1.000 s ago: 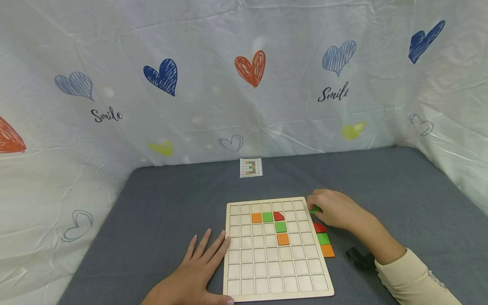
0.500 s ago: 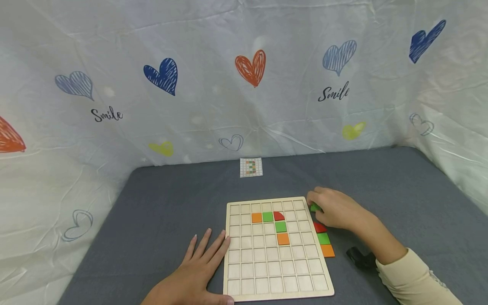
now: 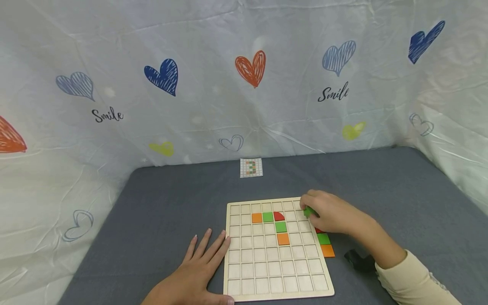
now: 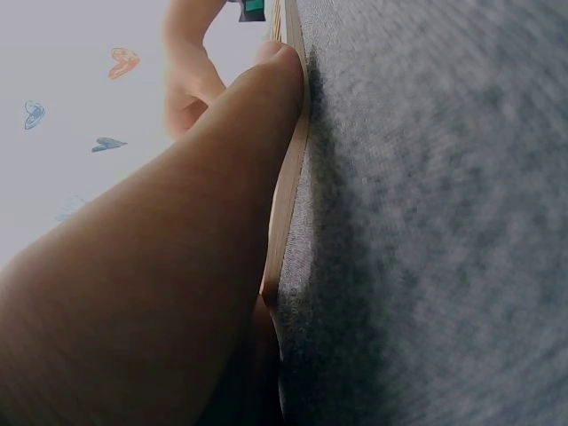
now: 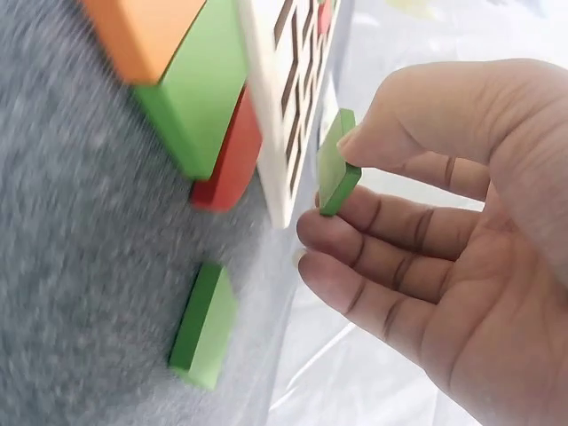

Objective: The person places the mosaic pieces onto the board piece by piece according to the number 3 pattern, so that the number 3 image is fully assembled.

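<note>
My right hand (image 3: 333,212) pinches a green tile (image 5: 335,169) between thumb and fingers, over the far right edge of a wooden grid board (image 3: 280,297). Set in the board's squares are an orange tile (image 3: 257,217), a green tile (image 3: 268,217), a red quarter-round tile (image 3: 278,216), and below them another green tile (image 3: 281,227) and orange tile (image 3: 283,239). With fingers spread straight, my left hand (image 3: 192,271) rests at the board's left side, fingertips and thumb touching its edge.
Right of the board lie a red piece (image 5: 232,160), partly hidden in the head view, a green tile (image 3: 323,239) and an orange tile (image 3: 327,250). Another loose green tile (image 5: 204,328) is on the cloth. A pattern card (image 3: 251,167) and a black object (image 3: 358,260) are also there.
My right hand has shifted left, from beside the board to over its right edge, carrying the green tile lifted off the cloth. My left hand has stayed still.
</note>
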{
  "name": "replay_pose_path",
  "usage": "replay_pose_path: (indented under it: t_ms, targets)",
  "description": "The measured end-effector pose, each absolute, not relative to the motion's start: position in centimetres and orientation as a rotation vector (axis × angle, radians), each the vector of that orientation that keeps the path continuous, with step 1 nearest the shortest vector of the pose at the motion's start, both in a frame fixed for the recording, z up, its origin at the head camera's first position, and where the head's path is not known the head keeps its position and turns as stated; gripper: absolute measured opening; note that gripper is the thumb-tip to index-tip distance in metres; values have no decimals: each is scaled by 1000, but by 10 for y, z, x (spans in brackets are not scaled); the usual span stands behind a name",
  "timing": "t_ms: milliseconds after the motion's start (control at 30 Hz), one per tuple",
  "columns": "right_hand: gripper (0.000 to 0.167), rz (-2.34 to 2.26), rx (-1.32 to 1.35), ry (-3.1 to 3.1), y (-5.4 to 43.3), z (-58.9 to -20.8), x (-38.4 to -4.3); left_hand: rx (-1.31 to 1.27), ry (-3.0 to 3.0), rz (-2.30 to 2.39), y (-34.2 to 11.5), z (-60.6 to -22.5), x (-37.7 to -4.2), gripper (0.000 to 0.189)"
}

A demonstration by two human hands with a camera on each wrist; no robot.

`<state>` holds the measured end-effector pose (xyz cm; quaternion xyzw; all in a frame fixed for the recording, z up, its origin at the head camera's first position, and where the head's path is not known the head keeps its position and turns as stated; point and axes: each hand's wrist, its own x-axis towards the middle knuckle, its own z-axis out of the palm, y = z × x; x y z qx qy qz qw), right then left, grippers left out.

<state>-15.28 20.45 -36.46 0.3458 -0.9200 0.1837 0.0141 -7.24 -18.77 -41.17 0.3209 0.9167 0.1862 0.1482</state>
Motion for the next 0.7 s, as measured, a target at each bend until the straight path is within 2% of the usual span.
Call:
replay_pose_path:
  t_ms: [700]
  targets:
    - [24, 603, 1296, -2745, 173, -364, -133, 915, 2630, 532, -187, -411, -72, 113]
